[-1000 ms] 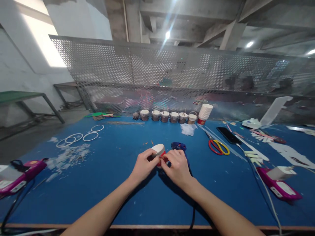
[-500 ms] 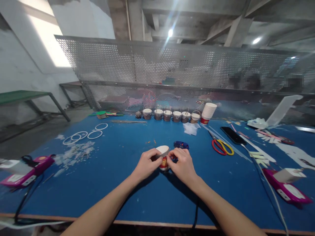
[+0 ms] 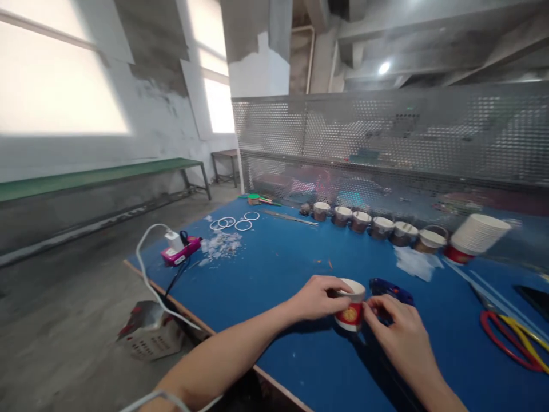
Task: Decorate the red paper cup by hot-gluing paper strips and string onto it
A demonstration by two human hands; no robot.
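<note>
A red and white paper cup (image 3: 350,313) with a greyish band round its upper part stands on the blue table, tilted slightly. My left hand (image 3: 321,297) grips its rim from the left, fingers over the top edge. On the cup's right side, the thumb and forefinger of my right hand (image 3: 397,326) are pinched close against the wall; whatever is between them is too small to make out. Just behind my right hand lies a dark blue glue gun (image 3: 391,290), partly covered by it.
Behind stand several covered cups (image 3: 361,221) in a row and a stack of paper cups (image 3: 480,233). Scissors (image 3: 510,337) lie right, white scraps (image 3: 221,246), white rings (image 3: 243,225) and a magenta power strip (image 3: 182,252) left. A mesh partition (image 3: 386,137) borders the back.
The view has turned left, so the table's contents appear further right, and a box on the floor has come into view. The cup now stands more upright, with both hands still at it.
</note>
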